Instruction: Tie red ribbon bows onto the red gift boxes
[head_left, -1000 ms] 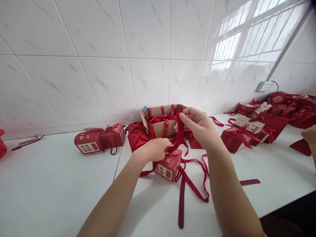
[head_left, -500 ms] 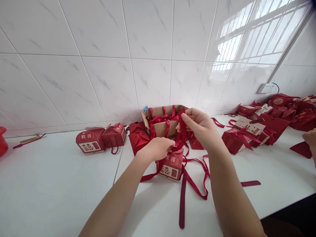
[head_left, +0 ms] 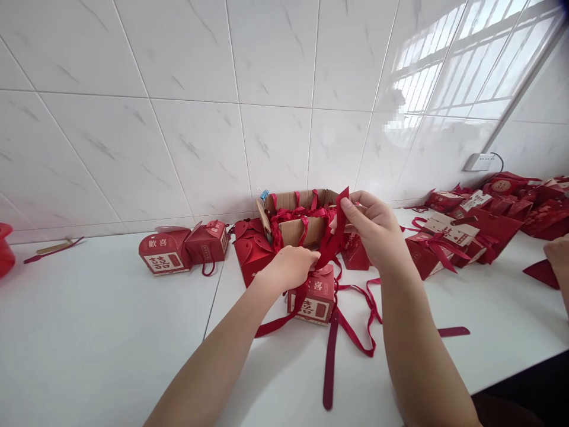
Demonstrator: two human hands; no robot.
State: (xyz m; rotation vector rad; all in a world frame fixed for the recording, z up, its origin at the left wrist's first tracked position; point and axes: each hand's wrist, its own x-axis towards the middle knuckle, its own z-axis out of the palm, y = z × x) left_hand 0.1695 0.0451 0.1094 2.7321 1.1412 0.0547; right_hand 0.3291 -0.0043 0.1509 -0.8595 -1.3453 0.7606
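Note:
A red ribbon (head_left: 331, 244) stretches between my two hands above a small red gift box (head_left: 323, 284) with gold-white Chinese characters. My right hand (head_left: 362, 216) pinches the ribbon's upper end between thumb and fingers. Lower and to the left, my left hand (head_left: 299, 267) is closed on the ribbon just over the box top; its fingertips are partly hidden. One length of ribbon hangs down left of the box. More loose ribbon (head_left: 371, 332) lies in loops on the table at the box's right. A dark red strap (head_left: 329, 367) rests in front of it.
An open cardboard box (head_left: 291, 231) of red ribbons stands by the tiled wall, with red boxes (head_left: 251, 252) beside it. Two more gift boxes (head_left: 165, 252) sit at left. Finished-looking red boxes (head_left: 440, 243) crowd the right. Another person's hand (head_left: 559, 258) shows at the right edge.
My right hand has moved a little to the right with the ribbon end, drawing the ribbon out straighter. My left hand keeps its hold near the box top.

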